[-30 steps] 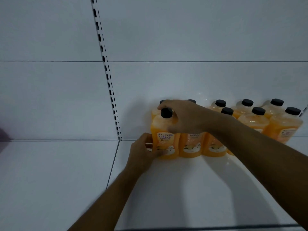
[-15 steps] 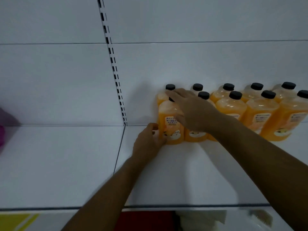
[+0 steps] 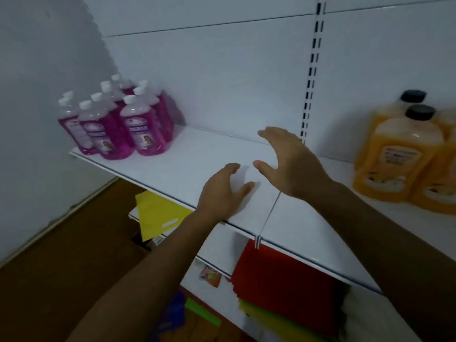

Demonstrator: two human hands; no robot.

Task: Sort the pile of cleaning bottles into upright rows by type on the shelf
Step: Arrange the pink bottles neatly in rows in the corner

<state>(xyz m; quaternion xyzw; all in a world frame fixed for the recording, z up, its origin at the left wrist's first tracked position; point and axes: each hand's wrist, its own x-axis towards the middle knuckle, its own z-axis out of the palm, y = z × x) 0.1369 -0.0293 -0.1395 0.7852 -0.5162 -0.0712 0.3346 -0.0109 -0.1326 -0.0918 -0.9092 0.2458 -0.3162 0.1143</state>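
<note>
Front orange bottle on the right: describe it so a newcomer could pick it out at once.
On the white shelf, look right of the slotted upright rail, where the orange bottles stand. The front orange bottle is the one nearest the rail in the front row, upright, black cap, label facing out. The pink bottles at the far left have white caps.

There is one view only, from the person's head, close to the white shelf (image 3: 197, 154) and looking down and leftward along it. Pink bottles (image 3: 118, 124) stand at far left; orange bottles (image 3: 404, 154) crowd the right edge.
</note>
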